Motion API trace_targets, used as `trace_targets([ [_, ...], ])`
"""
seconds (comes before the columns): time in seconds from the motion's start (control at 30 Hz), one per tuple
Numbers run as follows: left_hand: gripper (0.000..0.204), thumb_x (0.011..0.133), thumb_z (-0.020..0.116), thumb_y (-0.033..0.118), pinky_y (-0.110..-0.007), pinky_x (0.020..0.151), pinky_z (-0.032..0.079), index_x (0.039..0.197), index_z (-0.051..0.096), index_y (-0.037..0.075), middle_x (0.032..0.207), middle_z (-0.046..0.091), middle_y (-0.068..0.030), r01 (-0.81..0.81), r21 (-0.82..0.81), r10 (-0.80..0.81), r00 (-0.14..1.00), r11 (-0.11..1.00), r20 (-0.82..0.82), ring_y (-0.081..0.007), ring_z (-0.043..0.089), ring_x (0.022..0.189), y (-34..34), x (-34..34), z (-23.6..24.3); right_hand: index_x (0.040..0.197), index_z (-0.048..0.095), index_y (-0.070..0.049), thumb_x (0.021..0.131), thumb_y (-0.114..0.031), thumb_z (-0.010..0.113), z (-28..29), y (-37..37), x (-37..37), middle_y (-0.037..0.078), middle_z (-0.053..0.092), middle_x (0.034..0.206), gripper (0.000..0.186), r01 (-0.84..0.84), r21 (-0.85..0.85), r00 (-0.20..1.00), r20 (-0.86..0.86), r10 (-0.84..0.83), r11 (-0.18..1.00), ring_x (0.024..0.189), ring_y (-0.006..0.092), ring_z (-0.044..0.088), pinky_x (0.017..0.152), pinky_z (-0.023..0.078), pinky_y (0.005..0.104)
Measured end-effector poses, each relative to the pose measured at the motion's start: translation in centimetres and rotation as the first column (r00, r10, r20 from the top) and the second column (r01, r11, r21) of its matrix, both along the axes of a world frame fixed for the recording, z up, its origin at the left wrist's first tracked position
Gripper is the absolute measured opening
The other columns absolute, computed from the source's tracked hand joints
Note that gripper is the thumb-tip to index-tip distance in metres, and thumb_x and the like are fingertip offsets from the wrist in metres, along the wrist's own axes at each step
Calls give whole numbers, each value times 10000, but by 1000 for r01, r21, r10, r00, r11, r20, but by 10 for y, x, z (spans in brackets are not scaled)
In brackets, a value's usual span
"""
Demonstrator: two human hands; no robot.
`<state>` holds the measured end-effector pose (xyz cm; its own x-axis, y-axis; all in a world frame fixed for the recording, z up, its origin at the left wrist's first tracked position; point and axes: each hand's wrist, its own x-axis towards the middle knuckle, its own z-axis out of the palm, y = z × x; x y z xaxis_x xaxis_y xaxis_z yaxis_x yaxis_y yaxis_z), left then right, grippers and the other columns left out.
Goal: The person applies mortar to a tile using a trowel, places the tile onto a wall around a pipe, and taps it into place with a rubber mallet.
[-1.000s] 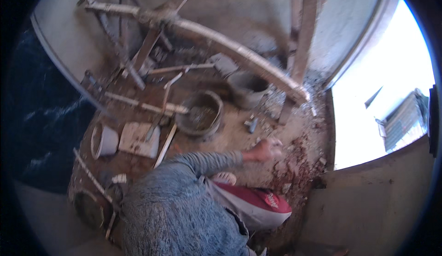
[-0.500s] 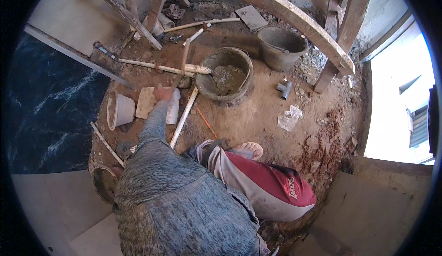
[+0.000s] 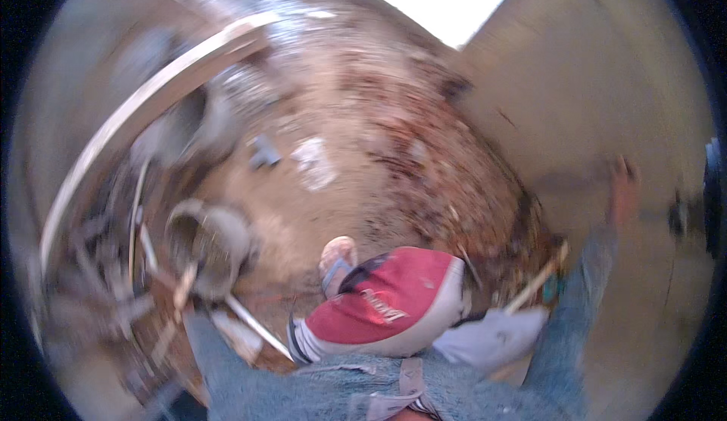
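Motion blur degrades the whole view. The right hand (image 3: 624, 186) is raised at three o'clock, arm extended in a denim sleeve, against or very near the plaster wall (image 3: 575, 80); whether its fingers are spread or closed cannot be told. The wall is judged rigid, rough, offering only flat palm contact. The left hand is out of view. The mortar pan (image 3: 210, 243) sits at nine o'clock.
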<state>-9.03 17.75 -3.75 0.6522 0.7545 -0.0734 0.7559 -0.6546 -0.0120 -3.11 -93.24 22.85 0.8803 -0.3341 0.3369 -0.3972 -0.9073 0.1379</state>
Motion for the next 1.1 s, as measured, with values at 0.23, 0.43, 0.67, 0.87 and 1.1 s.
trace_targets([
  [0.23, 432, 844, 623, 290, -482, 980, 397, 1178, 589, 19, 1175, 565, -199, 79, 28, -81, 994, 996, 75, -381, 516, 1132, -47, 35, 2, 1126, 584, 12, 868, -265, 706, 21, 49, -5, 119, 670, 984, 398, 215, 540, 810, 367, -458, 813, 833, 149, 662, 723, 522, 273],
  [0.43, 419, 849, 613, 270, -482, 983, 390, 1186, 589, 22, 1154, 569, -189, 113, 37, -118, 983, 993, 142, -374, 517, 1122, -67, 30, 25, 1087, 591, 6, 877, -253, 694, 13, 66, -7, 117, 677, 939, 349, 248, 418, 811, 404, -423, 874, 805, 149, 674, 705, 521, 276],
  [0.67, 406, 854, 602, 247, -483, 987, 382, 1195, 589, 26, 1130, 573, -177, 189, 39, -192, 939, 981, 285, -365, 518, 1110, -127, 45, 64, 1060, 612, 0, 875, -239, 692, 17, 71, -8, 127, 688, 907, 312, 150, 395, 841, 431, -327, 906, 770, 164, 675, 708, 517, 286],
  [0.87, 397, 858, 593, 227, -483, 989, 375, 1203, 589, 29, 1109, 576, -167, 294, 94, -305, 846, 951, 437, -357, 519, 1100, -178, 53, 140, 1074, 622, -16, 869, -264, 679, 12, 76, -11, 116, 691, 930, 327, 201, 323, 826, 452, -337, 925, 856, 207, 676, 760, 521, 331],
  [1.1, 387, 864, 581, 203, -483, 993, 367, 1212, 589, 33, 1084, 580, -155, 577, 207, -582, 599, 790, 551, -348, 520, 1088, -277, 70, 243, 1145, 593, -55, 832, -363, 699, 11, 78, -29, 185, 682, 957, 451, 12, 548, 818, 476, -324, 836, 885, 328, 673, 785, 522, 406],
])
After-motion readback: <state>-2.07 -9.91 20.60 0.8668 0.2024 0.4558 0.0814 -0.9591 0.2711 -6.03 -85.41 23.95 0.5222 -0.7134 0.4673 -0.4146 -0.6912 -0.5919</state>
